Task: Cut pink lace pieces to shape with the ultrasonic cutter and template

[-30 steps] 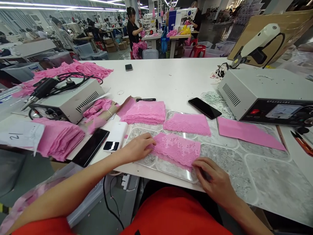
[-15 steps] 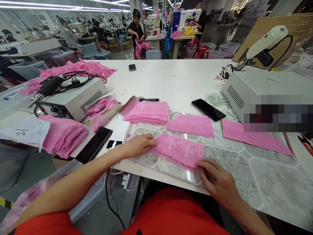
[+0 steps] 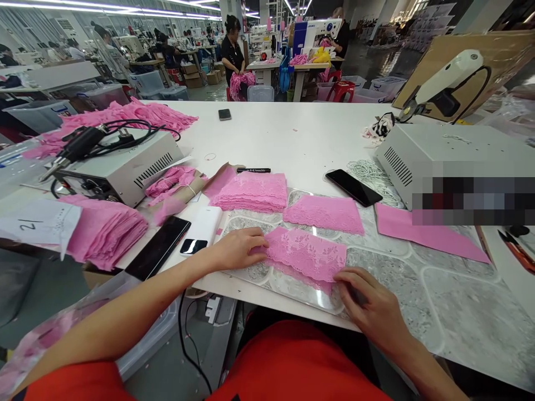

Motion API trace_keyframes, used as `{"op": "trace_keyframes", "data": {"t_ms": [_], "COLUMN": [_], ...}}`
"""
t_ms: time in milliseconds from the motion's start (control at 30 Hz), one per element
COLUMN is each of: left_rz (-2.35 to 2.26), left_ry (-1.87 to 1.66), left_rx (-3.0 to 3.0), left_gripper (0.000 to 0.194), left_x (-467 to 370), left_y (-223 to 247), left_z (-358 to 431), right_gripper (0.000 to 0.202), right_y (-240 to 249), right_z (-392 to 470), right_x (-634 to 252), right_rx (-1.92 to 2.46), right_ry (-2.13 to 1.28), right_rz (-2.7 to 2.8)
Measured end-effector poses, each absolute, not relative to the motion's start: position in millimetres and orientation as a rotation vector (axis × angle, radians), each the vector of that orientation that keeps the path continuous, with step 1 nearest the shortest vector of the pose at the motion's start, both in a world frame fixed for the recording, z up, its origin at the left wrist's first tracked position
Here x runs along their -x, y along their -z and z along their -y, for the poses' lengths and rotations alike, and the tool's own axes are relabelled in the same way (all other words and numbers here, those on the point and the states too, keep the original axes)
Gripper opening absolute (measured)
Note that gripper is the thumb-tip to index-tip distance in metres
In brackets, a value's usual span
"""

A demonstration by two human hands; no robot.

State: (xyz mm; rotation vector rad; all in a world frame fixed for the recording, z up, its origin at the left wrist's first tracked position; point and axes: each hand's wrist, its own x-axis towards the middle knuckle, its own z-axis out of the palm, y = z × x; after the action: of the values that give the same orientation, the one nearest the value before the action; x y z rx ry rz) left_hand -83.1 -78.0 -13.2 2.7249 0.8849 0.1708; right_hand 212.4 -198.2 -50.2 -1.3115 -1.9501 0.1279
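A lace piece (image 3: 311, 253) spans both hands above a grey board (image 3: 384, 284). The left hand (image 3: 238, 249) pinches its left end, the right hand (image 3: 371, 301) its near right corner, seemingly to keep it flat. Beyond the lace piece sits a lace stack (image 3: 253, 194), probably piled there for easy reach. Lower left of the lace piece, a clear bin (image 3: 163, 323) shows pink inside, its exact contents unclear.

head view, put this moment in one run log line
left hand: on left end of pink floral lace strip | right hand: at its lower right corner | beyond: stacked pink lace pieces
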Motion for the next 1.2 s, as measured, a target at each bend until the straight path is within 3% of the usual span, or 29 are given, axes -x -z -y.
{"op": "trace_keyframes", "data": {"t_ms": [333, 433, 600, 733, 933, 1200], "left_rz": [-0.936, -0.955, -1.002, -0.998, -0.985, -0.896], "left_ry": [-0.183, -0.198, -0.247, -0.301, -0.459, -0.419], "left_rx": [-2.878, -2.909, -2.938, -2.948, -2.947, -2.956], "left_gripper": [0.04, 0.037, 0.014, 0.018, 0.027, 0.029], "left_x": [59.3, 51.6, 48.3, 54.0, 74.7, 103.2], "left_y": [20.2, 23.0, 27.1, 27.4, 19.7, 25.5], "left_z": [89.4, 91.0, 89.9, 83.2, 68.4, 81.1], "right_gripper": [0.012, 0.015, 0.016, 0.017, 0.011, 0.02], "right_y": [46.3, 46.0, 45.7, 41.0, 32.8, 47.1], "right_z": [185.7, 182.4, 179.5, 176.0, 175.9, 187.1], "right_x": [-214.1, -213.1, -212.6, -212.5, -204.5, -196.4], "right_rx": [1.472, 1.505, 1.498, 1.5, 1.362, 1.211], "right_ry": [-0.391, -0.505, -0.576, -0.603, -0.44, -0.223], "right_rz": [1.669, 1.589, 1.527, 1.527, 1.701, 2.023]}}
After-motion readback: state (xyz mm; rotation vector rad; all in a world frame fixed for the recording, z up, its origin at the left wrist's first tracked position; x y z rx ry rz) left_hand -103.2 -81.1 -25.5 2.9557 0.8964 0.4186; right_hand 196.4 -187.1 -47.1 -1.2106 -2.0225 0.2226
